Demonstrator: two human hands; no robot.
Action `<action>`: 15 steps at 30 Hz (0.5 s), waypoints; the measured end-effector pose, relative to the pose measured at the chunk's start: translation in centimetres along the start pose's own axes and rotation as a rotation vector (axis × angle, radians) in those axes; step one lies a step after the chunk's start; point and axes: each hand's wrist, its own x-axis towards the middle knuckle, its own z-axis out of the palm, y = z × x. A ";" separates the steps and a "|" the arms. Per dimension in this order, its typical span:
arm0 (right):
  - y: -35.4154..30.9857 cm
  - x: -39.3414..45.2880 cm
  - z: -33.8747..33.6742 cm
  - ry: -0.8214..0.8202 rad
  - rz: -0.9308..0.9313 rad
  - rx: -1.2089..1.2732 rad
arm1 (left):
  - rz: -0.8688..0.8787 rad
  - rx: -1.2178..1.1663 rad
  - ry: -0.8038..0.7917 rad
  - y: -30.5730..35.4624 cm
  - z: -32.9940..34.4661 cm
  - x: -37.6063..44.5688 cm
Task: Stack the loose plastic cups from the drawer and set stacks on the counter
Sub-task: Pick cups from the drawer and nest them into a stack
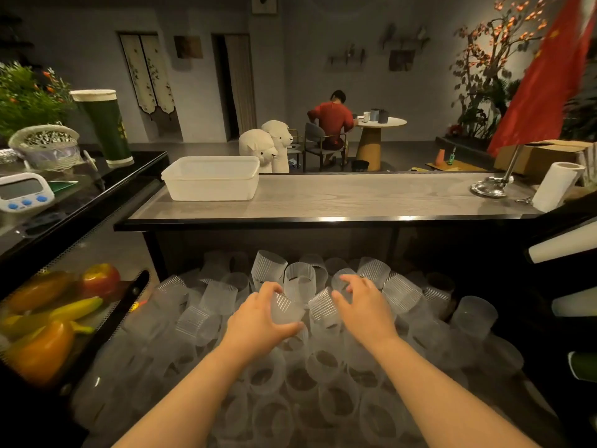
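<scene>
Dozens of loose cups, and one careless pull could scatter them

Heaped in the open drawer (504,379) lie frosted plastic cups (326,363), tipped every way, none yet on the counter (355,198). From the left: the left hand (258,318) curls round one ribbed cup (286,308), thumb under its rim. Just beside it, the right hand (363,305) hovers with fingers spread and bent over a neighbouring cup (323,307), gripping nothing that I can see. I'd guess the risk is a squeezed thin wall, or leaning neighbours tumbling out as that cup lifts.
</scene>
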 end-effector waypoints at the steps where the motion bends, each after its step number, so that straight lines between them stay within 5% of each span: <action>1: 0.3 0.4 0.5 -0.026 0.048 -0.030 | -0.015 0.006 0.001 -0.3 0.0 0.0; 8: 1.2 2.4 4.2 -0.229 0.197 0.064 | -0.064 -0.057 -0.049 -0.6 0.2 0.0; 15: -0.1 1.1 2.4 -0.120 0.049 0.142 | -0.050 -0.087 -0.092 -1.2 -0.3 -0.1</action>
